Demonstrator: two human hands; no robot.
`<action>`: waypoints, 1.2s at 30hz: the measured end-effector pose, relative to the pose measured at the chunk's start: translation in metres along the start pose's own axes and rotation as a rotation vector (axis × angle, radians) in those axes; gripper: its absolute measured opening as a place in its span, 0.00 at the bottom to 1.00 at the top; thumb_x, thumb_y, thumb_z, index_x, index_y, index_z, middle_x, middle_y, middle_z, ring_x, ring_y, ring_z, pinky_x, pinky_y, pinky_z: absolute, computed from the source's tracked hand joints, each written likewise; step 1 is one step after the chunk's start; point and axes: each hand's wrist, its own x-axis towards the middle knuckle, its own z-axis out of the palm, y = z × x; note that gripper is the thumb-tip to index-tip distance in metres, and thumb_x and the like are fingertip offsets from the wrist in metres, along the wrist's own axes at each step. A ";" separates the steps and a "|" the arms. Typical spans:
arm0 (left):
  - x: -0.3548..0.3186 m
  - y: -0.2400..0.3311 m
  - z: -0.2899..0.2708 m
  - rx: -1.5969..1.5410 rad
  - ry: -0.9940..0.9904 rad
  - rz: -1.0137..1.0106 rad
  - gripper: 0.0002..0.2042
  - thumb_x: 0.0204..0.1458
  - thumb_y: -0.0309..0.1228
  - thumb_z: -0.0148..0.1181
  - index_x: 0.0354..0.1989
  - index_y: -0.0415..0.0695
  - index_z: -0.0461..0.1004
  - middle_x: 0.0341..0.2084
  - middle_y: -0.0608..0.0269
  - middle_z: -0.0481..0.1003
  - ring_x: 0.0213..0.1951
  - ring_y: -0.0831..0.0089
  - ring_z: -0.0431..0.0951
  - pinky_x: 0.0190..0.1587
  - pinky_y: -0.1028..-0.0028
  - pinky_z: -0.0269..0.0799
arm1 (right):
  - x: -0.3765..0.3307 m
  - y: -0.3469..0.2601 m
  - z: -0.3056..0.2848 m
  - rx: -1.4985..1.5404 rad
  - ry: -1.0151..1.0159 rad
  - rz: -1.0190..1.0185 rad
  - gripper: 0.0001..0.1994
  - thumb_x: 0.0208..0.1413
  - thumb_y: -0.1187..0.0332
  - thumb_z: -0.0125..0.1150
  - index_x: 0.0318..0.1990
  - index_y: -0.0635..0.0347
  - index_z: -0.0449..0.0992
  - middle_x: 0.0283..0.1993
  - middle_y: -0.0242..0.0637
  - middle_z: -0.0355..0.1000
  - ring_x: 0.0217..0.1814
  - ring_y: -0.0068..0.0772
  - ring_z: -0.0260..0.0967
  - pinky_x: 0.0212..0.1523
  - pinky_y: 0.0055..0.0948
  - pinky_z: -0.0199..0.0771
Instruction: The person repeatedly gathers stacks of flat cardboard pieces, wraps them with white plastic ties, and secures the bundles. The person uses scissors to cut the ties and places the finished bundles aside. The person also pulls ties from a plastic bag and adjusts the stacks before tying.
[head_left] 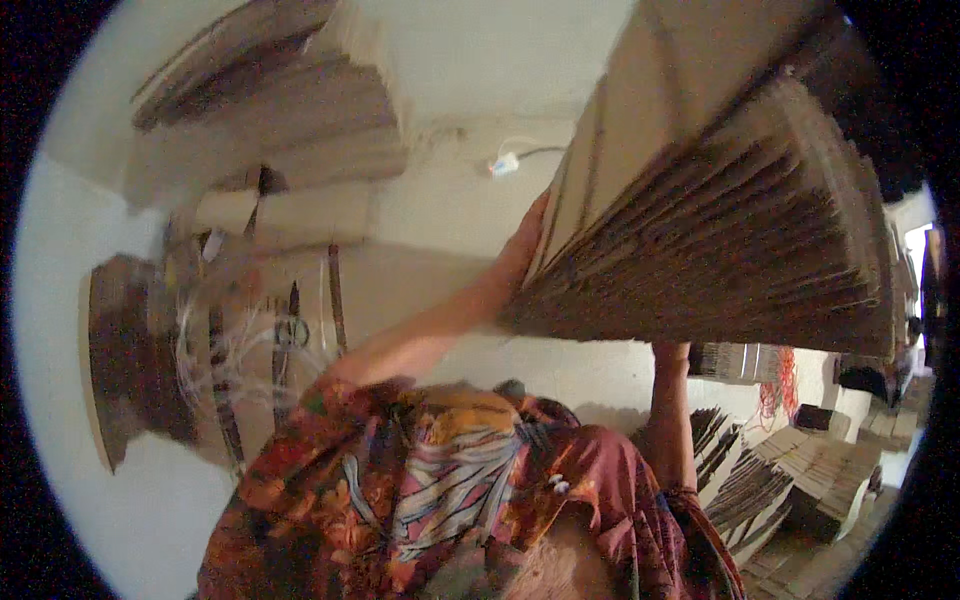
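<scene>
Stack [700, 215] of cardboard, held ahead and to the right of the garment [450, 480], left hand [526, 245] clamped on its edge, right hand hidden, grip impossible to tell; the fanned layers [735, 245] could slide apart if pressure were uneven.

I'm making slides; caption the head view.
Left hand holding a fanned cardboard stack by its side, right forearm partly hidden behind it.
</scene>
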 end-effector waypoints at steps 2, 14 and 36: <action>0.011 -0.011 -0.004 0.043 -0.018 0.044 0.30 0.54 0.54 0.36 0.61 0.51 0.48 0.55 0.58 0.58 0.53 0.67 0.61 0.55 0.69 0.56 | -0.001 -0.007 -0.002 0.114 0.097 -0.040 0.28 0.53 0.52 0.48 0.59 0.54 0.54 0.61 0.41 0.52 0.59 0.44 0.52 0.58 0.46 0.51; 0.007 0.030 -0.008 -0.417 -0.324 0.091 0.31 0.56 0.54 0.28 0.59 0.40 0.52 0.51 0.55 0.64 0.47 0.69 0.68 0.50 0.70 0.65 | 0.038 0.118 0.153 -1.667 -0.011 -0.310 0.26 0.54 0.53 0.48 0.55 0.59 0.58 0.53 0.38 0.62 0.53 0.39 0.61 0.50 0.40 0.66; -0.097 -0.159 -0.307 -0.280 0.427 -0.462 0.37 0.46 0.66 0.32 0.54 0.47 0.62 0.49 0.57 0.65 0.50 0.60 0.66 0.50 0.54 0.62 | 0.063 0.259 -0.189 -1.735 0.455 0.252 0.36 0.52 0.42 0.44 0.56 0.67 0.57 0.52 0.45 0.63 0.52 0.40 0.62 0.53 0.35 0.62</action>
